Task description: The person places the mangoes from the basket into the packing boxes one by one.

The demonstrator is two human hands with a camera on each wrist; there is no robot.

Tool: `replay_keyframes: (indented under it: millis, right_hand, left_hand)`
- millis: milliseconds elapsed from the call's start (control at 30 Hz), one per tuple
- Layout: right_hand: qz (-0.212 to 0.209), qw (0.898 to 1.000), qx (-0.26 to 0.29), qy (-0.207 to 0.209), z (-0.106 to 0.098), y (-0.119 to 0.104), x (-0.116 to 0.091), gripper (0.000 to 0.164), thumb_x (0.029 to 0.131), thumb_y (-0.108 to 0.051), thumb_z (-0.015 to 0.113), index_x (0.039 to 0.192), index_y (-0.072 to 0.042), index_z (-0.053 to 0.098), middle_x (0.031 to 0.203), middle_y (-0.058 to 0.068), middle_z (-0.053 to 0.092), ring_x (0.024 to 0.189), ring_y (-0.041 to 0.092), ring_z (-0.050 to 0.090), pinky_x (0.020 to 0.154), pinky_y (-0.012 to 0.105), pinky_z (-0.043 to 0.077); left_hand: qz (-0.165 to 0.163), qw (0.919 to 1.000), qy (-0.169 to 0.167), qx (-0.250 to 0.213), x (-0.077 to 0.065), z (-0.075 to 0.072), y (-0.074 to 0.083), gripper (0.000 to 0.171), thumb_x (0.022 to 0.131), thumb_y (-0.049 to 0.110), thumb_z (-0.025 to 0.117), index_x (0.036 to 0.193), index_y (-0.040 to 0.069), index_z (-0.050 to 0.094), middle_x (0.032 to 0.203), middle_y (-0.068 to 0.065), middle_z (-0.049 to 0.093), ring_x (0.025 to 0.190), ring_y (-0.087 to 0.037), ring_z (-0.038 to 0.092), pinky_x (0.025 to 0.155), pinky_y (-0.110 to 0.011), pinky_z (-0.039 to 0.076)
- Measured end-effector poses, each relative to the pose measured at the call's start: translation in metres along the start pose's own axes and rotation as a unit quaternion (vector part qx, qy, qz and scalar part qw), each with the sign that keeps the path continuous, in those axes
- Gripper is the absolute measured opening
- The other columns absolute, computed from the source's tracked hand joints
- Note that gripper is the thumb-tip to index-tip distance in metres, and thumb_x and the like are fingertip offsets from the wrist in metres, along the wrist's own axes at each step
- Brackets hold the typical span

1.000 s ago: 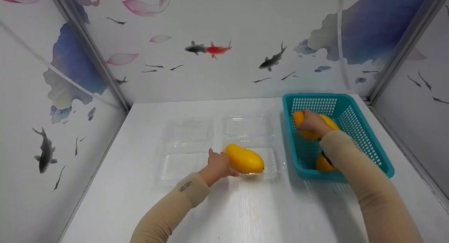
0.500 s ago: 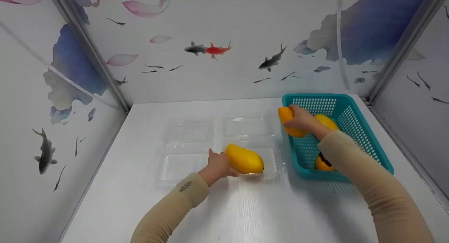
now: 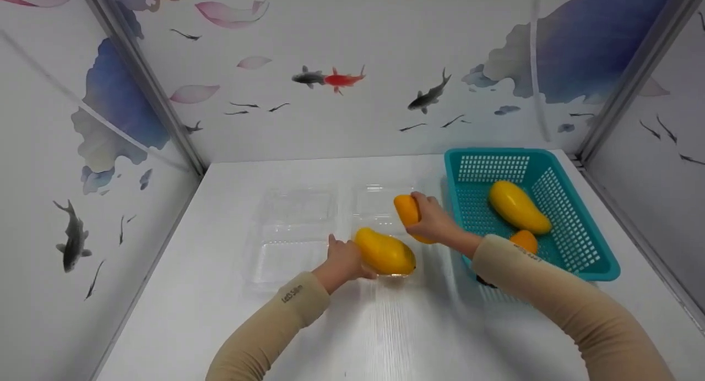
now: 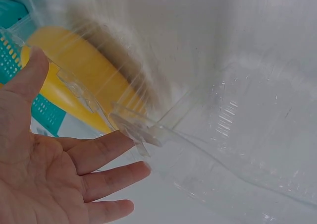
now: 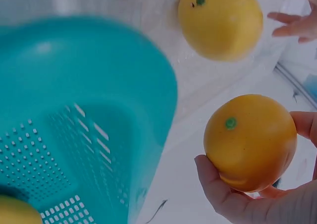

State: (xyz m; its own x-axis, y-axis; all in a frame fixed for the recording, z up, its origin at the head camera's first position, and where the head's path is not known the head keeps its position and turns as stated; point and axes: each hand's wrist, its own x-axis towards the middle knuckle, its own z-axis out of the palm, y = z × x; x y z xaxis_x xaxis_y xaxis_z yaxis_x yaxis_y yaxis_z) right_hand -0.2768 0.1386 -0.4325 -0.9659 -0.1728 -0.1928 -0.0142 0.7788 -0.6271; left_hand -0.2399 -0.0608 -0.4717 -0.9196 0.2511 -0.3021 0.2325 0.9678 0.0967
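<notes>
My right hand (image 3: 436,222) grips an orange-yellow mango (image 3: 406,209) over the right side of a clear plastic tray (image 3: 294,260) with several compartments. In the right wrist view the thumb and fingers curl round this mango (image 5: 250,142), its green-dotted end showing. A yellow mango (image 3: 385,253) lies in the tray's front right compartment. Just left of that mango, my left hand (image 3: 342,261) is at the tray's front middle. The left wrist view shows its fingers (image 4: 106,152) fairly straight and spread, touching the clear rim near a small tab.
A teal plastic basket (image 3: 450,185) stands at the right of the white table (image 3: 182,271). Inside it lie a long yellow mango (image 3: 519,207) and an orange mango (image 3: 525,241), the latter partly hidden by my right sleeve (image 3: 551,282). Printed walls (image 3: 358,128) enclose the table.
My right hand has lifted the orange-yellow mango out of the basket and carried it left over the tray. The left hand and the mango in the tray have stayed put.
</notes>
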Motion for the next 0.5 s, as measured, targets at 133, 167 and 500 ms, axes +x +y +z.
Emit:
replay_keyframes:
  millis: [133, 167, 500]
  right_hand:
    - [0.027, 0.999, -0.019, -0.012, 0.022, 0.005, -0.003, 0.078, 0.08, -0.017, 0.068, 0.142, -0.012, 0.022, 0.123, 0.016, 0.038, 0.1, 0.028, 0.046, 0.095, 0.04, 0.042]
    - [0.032, 0.999, -0.024, -0.017, 0.026, 0.007, -0.004, 0.077, 0.08, -0.017, 0.068, 0.142, -0.013, 0.022, 0.124, 0.015, 0.038, 0.1, 0.028, 0.046, 0.096, 0.04, 0.042]
    - [0.034, 0.996, -0.077, -0.029, 0.045, 0.014, -0.008, 0.071, 0.08, -0.014, 0.067, 0.14, -0.016, 0.03, 0.128, 0.014, 0.038, 0.103, 0.03, 0.041, 0.096, 0.049, 0.036]
  left_hand:
    - [-0.004, 0.9998, -0.009, 0.019, -0.001, 0.0, 0.001, 0.076, 0.072, 0.058, 0.066, 0.119, -0.002, 0.057, 0.125, -0.016, 0.056, 0.122, -0.035, 0.046, 0.11, -0.053, 0.012]
    - [-0.005, 0.9995, -0.012, 0.028, -0.001, 0.0, 0.001, 0.077, 0.073, 0.059, 0.065, 0.119, -0.002, 0.057, 0.126, -0.016, 0.056, 0.122, -0.035, 0.046, 0.11, -0.053, 0.013]
    - [-0.003, 0.9942, -0.017, 0.106, -0.006, 0.001, 0.003, 0.075, 0.074, 0.064, 0.059, 0.115, 0.002, 0.061, 0.121, -0.012, 0.06, 0.119, -0.031, 0.05, 0.108, -0.054, 0.018]
